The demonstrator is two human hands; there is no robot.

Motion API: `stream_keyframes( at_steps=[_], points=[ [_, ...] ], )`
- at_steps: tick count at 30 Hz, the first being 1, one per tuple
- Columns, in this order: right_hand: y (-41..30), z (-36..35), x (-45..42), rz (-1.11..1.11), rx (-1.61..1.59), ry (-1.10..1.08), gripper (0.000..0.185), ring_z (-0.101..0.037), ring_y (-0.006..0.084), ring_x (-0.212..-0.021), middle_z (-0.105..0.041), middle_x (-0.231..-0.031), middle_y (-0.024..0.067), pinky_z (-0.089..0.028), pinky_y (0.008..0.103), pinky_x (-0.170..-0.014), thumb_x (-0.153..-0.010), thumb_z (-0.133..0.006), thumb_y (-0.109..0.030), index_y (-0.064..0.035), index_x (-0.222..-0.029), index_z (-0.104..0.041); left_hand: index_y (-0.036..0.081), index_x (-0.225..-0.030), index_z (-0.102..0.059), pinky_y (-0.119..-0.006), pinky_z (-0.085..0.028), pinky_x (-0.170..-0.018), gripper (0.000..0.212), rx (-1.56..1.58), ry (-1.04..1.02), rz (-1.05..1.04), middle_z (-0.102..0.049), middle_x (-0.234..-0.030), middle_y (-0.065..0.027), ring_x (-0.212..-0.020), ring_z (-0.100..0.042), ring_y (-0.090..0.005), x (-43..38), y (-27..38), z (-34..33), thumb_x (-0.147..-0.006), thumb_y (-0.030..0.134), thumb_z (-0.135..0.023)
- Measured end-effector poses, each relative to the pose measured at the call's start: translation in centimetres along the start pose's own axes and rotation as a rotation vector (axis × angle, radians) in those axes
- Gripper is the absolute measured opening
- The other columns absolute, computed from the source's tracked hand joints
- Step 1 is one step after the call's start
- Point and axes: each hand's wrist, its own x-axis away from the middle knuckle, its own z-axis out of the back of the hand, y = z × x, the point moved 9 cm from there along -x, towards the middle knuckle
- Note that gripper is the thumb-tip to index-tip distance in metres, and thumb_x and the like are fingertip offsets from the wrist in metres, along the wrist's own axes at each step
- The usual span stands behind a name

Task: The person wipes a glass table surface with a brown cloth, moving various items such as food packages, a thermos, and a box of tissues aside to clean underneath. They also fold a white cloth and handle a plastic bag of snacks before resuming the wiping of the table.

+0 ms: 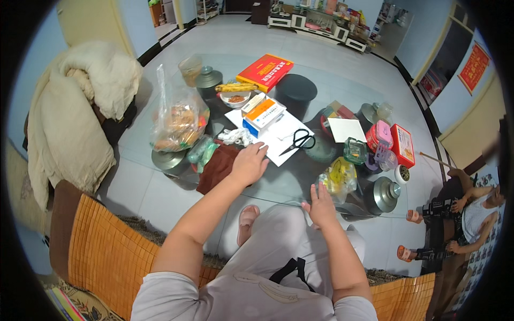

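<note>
My left hand (249, 163) rests palm down over the right part of a brown cloth (219, 167), its fingertips by a crumpled white plastic bag (237, 137). Nothing shows in its grasp. Just beyond lie white sheets (277, 154) with black-handled scissors (298, 141) on them and an orange, white and blue box (264, 115). My right hand (321, 205), fingers apart and holding nothing visible, is at the near edge of the glass table (277, 203). Beside its fingertips is a clear bag with yellow contents (339, 176). Whether either hand presses on the glass is unclear.
A filled plastic bag (178, 124) stands at the left. Farther back are bananas (237, 87) over a bowl (235, 100) and a red box (265, 72). At the right are a green glass ashtray (355, 151), tins and a red box (402, 145). Another person (478, 216) sits at the far right.
</note>
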Motion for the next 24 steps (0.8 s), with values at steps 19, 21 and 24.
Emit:
stream_keyframes(
  at_steps=[19,21,24],
  points=[
    [-1.6,4.0,-8.9,0.219,-0.111,0.416,0.058,-0.032,0.0377,-0.139,-0.038,-0.150,0.0166,-0.031,0.0479,-0.109,-0.091,-0.060,-0.039,-0.0093,-0.139,-0.049,0.006,-0.145,-0.040,-0.052,-0.016,-0.118,0.065,-0.063,-0.324,0.162,-0.029,-0.156,-0.0158,-0.146,-0.024,-0.0278,1.7,1.4,-7.3,-0.096,0.047,-0.049],
    [-0.2,3.8,-8.1,0.241,-0.158,0.454,0.056,-0.033,0.0375,-0.138,-0.040,-0.148,0.0160,-0.028,0.0495,-0.112,-0.092,-0.059,-0.038,-0.0092,-0.138,-0.049,0.006,-0.144,-0.043,-0.051,-0.016,-0.118,0.062,-0.040,-0.327,0.150,-0.032,-0.155,-0.0148,-0.146,-0.025,-0.0271,1.3,1.1,-7.2,-0.097,0.046,-0.049],
    [1.9,4.0,-7.2,0.178,-0.213,0.446,0.054,-0.032,0.0381,-0.138,-0.042,-0.146,0.0159,-0.024,0.0519,-0.115,-0.092,-0.058,-0.037,-0.0084,-0.137,-0.050,0.006,-0.140,-0.047,-0.050,-0.015,-0.118,0.057,-0.009,-0.352,0.154,-0.034,-0.154,-0.0139,-0.145,-0.026,-0.0270,-0.7,0.4,-7.2,-0.097,0.044,-0.048]
  ],
)
